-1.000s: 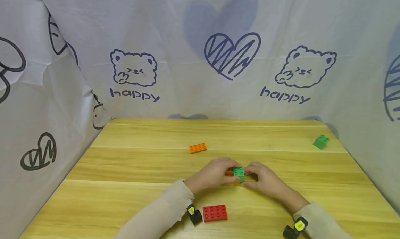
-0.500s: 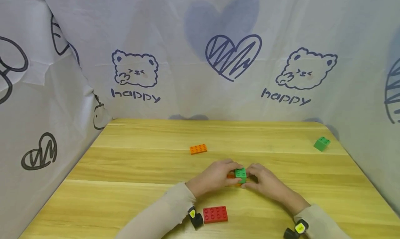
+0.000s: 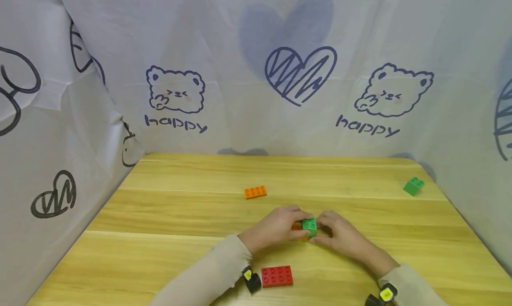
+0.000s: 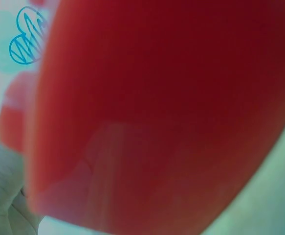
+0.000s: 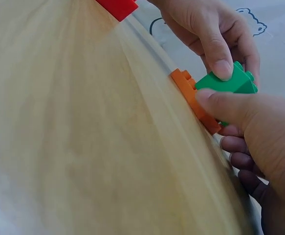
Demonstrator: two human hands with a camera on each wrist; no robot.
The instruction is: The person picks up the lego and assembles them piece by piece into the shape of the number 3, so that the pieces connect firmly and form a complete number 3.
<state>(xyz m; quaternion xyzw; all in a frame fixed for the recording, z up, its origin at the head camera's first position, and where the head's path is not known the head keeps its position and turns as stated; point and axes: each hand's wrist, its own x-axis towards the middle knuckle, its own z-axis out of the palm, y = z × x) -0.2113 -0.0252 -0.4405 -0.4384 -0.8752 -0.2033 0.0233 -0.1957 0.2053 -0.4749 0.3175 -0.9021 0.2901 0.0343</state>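
Green brick (image 3: 310, 227), pinched by the fingers of the left hand (image 3: 276, 226), sits on the held orange brick (image 5: 187, 88), whose right end the right hand (image 3: 342, 235) grips, with the red brick (image 3: 277, 276) in front of it, the loose orange brick (image 3: 255, 192) behind-left, the second green brick (image 3: 414, 186) behind-right.

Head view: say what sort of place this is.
Probably an indoor tabletop play corner: a wooden table, toy bricks on it, and a patterned white cloth behind and beside it.
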